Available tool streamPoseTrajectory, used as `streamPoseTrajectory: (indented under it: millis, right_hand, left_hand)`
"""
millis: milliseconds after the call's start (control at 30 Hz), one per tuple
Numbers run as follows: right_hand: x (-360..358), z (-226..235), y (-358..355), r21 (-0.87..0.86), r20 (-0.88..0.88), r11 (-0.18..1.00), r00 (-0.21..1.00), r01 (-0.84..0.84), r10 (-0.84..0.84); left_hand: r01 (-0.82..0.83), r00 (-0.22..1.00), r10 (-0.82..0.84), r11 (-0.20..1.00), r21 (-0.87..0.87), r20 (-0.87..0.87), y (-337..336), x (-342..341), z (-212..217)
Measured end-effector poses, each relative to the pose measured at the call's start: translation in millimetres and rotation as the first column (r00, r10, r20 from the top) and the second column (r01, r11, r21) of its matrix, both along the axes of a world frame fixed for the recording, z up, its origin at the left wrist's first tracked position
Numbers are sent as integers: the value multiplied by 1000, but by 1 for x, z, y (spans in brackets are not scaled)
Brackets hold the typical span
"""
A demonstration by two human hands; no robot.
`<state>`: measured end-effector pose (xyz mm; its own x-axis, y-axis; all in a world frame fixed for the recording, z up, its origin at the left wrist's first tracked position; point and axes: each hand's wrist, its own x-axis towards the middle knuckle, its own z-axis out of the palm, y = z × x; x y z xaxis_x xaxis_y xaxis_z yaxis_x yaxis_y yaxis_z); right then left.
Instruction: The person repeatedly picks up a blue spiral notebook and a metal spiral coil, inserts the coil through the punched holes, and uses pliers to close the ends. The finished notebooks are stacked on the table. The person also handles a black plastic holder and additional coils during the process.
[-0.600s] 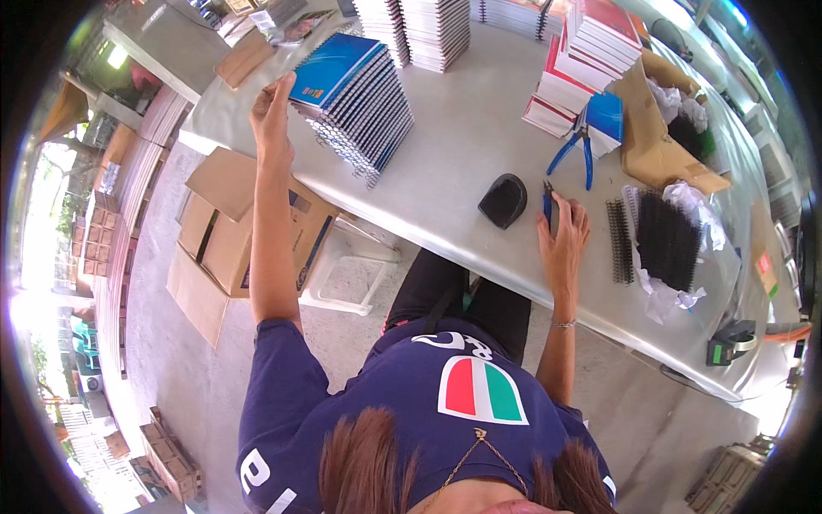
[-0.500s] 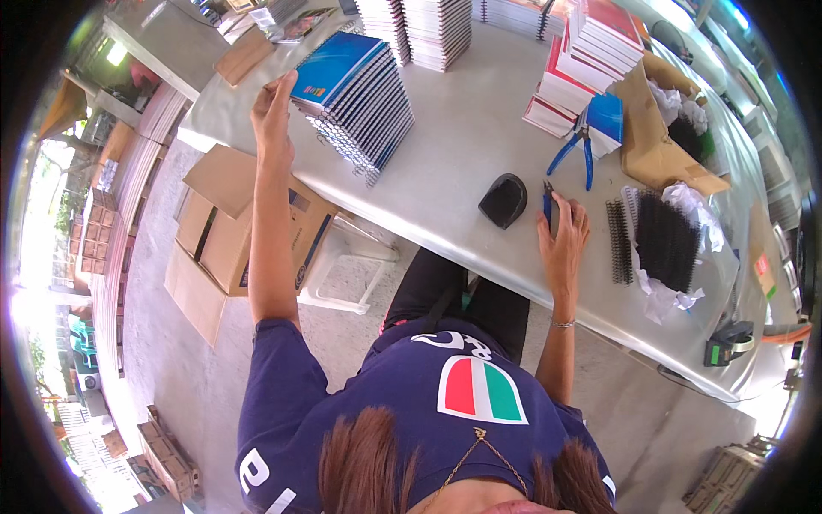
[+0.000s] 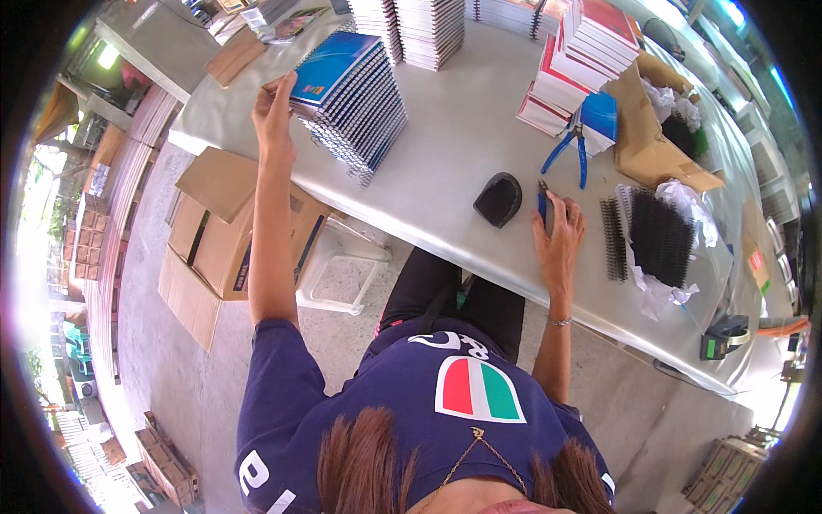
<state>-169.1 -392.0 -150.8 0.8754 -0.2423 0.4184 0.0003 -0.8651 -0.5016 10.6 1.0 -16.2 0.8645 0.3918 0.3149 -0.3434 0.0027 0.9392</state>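
Observation:
A tall stack of blue-covered spiral notebooks (image 3: 360, 107) stands at the left of the table. My left hand (image 3: 276, 110) is at its left corner, fingers closed on the edge of the top notebook, with some fingertips hidden. Near the table's front edge, my right hand (image 3: 562, 230) curls over small blue-handled pliers (image 3: 542, 202) lying on the table; the palm hides part of them. Left of that hand sits a black, rounded cup-like piece (image 3: 498, 200). Farther back, a second pair of blue-handled pliers (image 3: 567, 152) leans with its jaws on a blue notebook (image 3: 599, 118).
Red-and-white books (image 3: 572, 68) are piled at the back right beside an open cardboard box (image 3: 646, 137). Black binding coils (image 3: 659, 240) lie on white paper at the right. More notebook stacks (image 3: 432, 34) stand behind. A carton (image 3: 218, 240) and white plastic stool (image 3: 347, 270) stand below the table's left edge.
The view has shifted slightly, so the table's things appear a little farther left. Both hands keep nearly the same places, at the notebooks and the pliers.

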Motion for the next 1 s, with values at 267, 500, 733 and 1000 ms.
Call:
streamPoseTrajectory:
  millis: [267, 500, 733, 1000]
  right_hand:
    - [0, 2, 1, -6, 7, 1000, 1000, -14, 14]
    - [2, -4, -6, -27, -10, 1000, 1000, -3, 2]
    - [17, 1, -21, 77, 198, 997, 980, -17, 1]
    - [127, 26, -126, 256, 198, 910, 904, 325, -379]
  left_hand:
    - [18, 1000, -18, 999, 28, -23, 6, -1, -5]
    - [16, 1000, -16, 999, 42, 8, 12, 4, -10]
    - [-13, 1000, 13, 1000, -21, -16, 10, 2, -10]
    - [-468, 838, 321, 839, 278, 442, -21, -63, 3]
